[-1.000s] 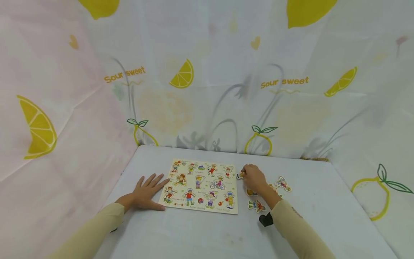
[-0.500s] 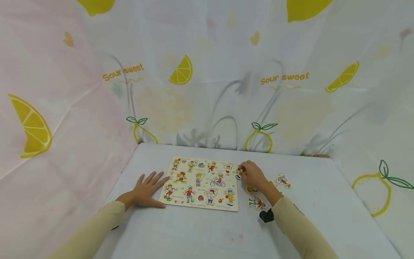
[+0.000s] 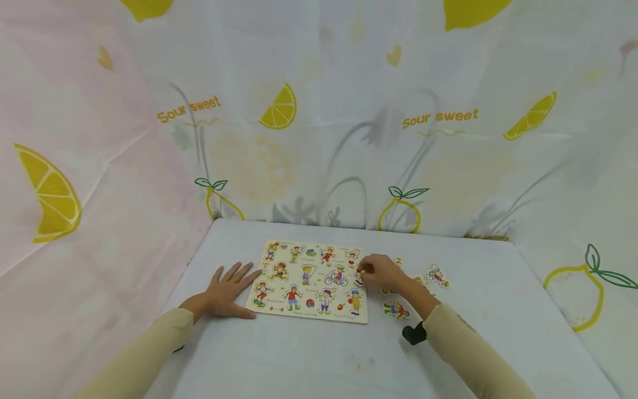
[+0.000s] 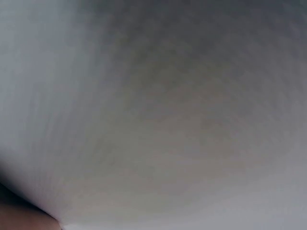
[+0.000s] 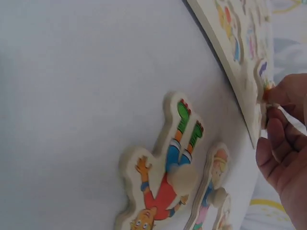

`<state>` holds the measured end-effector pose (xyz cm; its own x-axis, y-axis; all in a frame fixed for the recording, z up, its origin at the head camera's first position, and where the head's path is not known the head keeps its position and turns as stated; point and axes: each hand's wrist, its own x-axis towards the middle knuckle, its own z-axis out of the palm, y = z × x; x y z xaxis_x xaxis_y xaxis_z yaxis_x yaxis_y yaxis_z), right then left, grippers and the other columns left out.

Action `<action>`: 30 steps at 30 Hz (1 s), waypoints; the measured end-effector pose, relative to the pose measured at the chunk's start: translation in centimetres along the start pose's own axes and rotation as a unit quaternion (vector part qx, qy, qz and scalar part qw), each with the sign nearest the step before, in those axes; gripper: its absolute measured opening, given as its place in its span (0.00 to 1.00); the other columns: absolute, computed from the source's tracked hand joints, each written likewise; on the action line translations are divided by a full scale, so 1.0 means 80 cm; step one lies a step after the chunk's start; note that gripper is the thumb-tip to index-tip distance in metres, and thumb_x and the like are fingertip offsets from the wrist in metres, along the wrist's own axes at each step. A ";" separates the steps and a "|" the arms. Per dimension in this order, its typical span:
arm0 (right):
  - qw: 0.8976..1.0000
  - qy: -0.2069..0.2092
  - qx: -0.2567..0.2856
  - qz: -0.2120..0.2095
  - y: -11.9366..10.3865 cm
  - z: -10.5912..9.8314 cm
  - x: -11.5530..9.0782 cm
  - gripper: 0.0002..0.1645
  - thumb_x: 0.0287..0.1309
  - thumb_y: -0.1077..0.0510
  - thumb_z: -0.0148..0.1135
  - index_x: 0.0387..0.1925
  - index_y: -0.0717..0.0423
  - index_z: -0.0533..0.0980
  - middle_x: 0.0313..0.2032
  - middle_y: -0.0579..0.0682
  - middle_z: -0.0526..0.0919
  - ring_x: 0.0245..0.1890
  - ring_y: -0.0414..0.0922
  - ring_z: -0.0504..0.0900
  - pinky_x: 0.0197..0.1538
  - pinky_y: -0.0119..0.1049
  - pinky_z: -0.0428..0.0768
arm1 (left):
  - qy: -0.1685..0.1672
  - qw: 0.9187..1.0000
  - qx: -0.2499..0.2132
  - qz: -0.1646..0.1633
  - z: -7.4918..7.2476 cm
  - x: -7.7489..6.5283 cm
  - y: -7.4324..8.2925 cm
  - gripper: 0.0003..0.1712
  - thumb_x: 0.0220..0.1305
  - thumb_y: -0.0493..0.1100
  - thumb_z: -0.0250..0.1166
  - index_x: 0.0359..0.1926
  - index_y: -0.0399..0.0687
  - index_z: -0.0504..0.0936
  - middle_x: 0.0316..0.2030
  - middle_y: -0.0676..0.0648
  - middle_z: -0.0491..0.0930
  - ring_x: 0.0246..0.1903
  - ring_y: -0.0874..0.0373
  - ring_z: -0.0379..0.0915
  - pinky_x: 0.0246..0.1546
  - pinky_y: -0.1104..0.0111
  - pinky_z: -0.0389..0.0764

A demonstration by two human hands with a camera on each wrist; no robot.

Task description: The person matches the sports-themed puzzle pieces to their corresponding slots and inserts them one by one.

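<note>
My left hand (image 3: 224,293) lies flat with fingers spread, its fingertips and thumb at the left edge of a cream wooden puzzle board (image 3: 294,266) printed with sporty children. My right hand (image 3: 382,271) pinches a small puzzle piece (image 3: 359,277) between thumb and fingers at the board's right edge; fingers cover much of it. A purple shoe shows on the piece in the right wrist view. Near that hand lies a red-shirted figure piece (image 5: 163,189) with a round wooden knob. The left wrist view is a pale blur with a bit of skin (image 4: 26,218) in the corner.
Several loose pieces lie right of the board, among them a cyclist piece (image 3: 437,275) and a knobbed piece (image 5: 211,182) beside the red-shirted one. A dark heart-shaped thing (image 3: 415,333) is by the right cuff. Lemon-printed cloth (image 3: 319,155) rises behind the white table (image 3: 299,360).
My right hand has moved left with the pinched piece, from the table beside the board to over its right edge. The left hand stays in place.
</note>
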<state>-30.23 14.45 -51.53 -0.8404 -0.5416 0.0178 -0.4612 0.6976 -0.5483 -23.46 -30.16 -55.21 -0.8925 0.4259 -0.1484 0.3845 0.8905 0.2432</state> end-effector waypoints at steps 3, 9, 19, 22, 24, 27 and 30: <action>0.998 -0.046 0.022 -0.034 -0.008 0.008 -0.007 0.05 0.57 0.65 0.64 0.36 0.56 0.83 0.31 0.44 0.81 0.30 0.35 0.73 0.35 0.29 0.75 | 0.003 1.000 -0.002 0.000 0.004 0.003 -0.004 0.66 0.44 0.83 0.62 0.78 0.60 0.50 0.78 0.40 0.44 0.76 0.34 0.34 0.68 0.31 0.33; 0.995 -0.057 0.060 -0.058 -0.011 0.022 -0.020 0.06 0.58 0.62 0.66 0.37 0.56 0.85 0.31 0.43 0.82 0.30 0.32 0.73 0.35 0.27 0.76 | 0.012 1.000 0.001 0.000 0.009 0.007 -0.010 0.67 0.42 0.85 0.60 0.78 0.63 0.49 0.79 0.41 0.43 0.77 0.35 0.33 0.68 0.32 0.32; 0.989 -0.074 0.127 0.009 -0.013 0.030 -0.030 0.03 0.56 0.60 0.69 0.34 0.55 0.84 0.28 0.42 0.82 0.28 0.35 0.76 0.33 0.27 0.76 | 0.010 1.000 0.012 -0.008 0.013 0.009 -0.012 0.67 0.42 0.85 0.60 0.78 0.63 0.49 0.79 0.42 0.43 0.77 0.35 0.33 0.68 0.31 0.32; 0.988 -0.077 0.130 0.001 -0.013 0.031 -0.031 0.04 0.55 0.60 0.70 0.34 0.55 0.85 0.28 0.43 0.82 0.28 0.35 0.75 0.33 0.27 0.76 | 0.012 1.000 0.009 -0.008 0.012 0.009 -0.011 0.66 0.43 0.84 0.61 0.78 0.62 0.50 0.79 0.41 0.44 0.77 0.35 0.33 0.68 0.31 0.33; 0.988 -0.078 0.132 -0.010 -0.012 0.031 -0.032 0.04 0.56 0.60 0.70 0.34 0.55 0.85 0.29 0.44 0.82 0.29 0.35 0.75 0.34 0.27 0.76 | 0.009 1.000 0.006 -0.008 0.010 0.008 -0.009 0.66 0.43 0.83 0.62 0.78 0.61 0.50 0.79 0.41 0.43 0.76 0.35 0.33 0.68 0.31 0.32; 0.987 -0.071 0.146 -0.019 -0.009 0.034 -0.036 0.05 0.56 0.60 0.70 0.35 0.57 0.85 0.31 0.47 0.83 0.28 0.35 0.74 0.33 0.27 0.75 | 0.007 1.000 -0.003 -0.004 0.006 0.005 -0.005 0.66 0.43 0.82 0.63 0.78 0.59 0.51 0.78 0.39 0.44 0.76 0.33 0.34 0.67 0.30 0.32; 0.982 -0.067 0.177 -0.011 -0.007 0.038 -0.041 0.06 0.55 0.61 0.70 0.35 0.60 0.85 0.32 0.51 0.83 0.28 0.35 0.73 0.32 0.26 0.74 | 0.008 1.000 -0.009 0.005 0.005 0.002 -0.003 0.65 0.44 0.81 0.64 0.78 0.58 0.52 0.78 0.37 0.45 0.75 0.31 0.34 0.66 0.29 0.33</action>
<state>-26.38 14.41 -53.83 -0.7758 -0.6276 -0.0649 -0.3308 0.4922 -0.8052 -23.63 -30.24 -55.65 -0.8928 0.4312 -0.1302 0.3887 0.8836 0.2610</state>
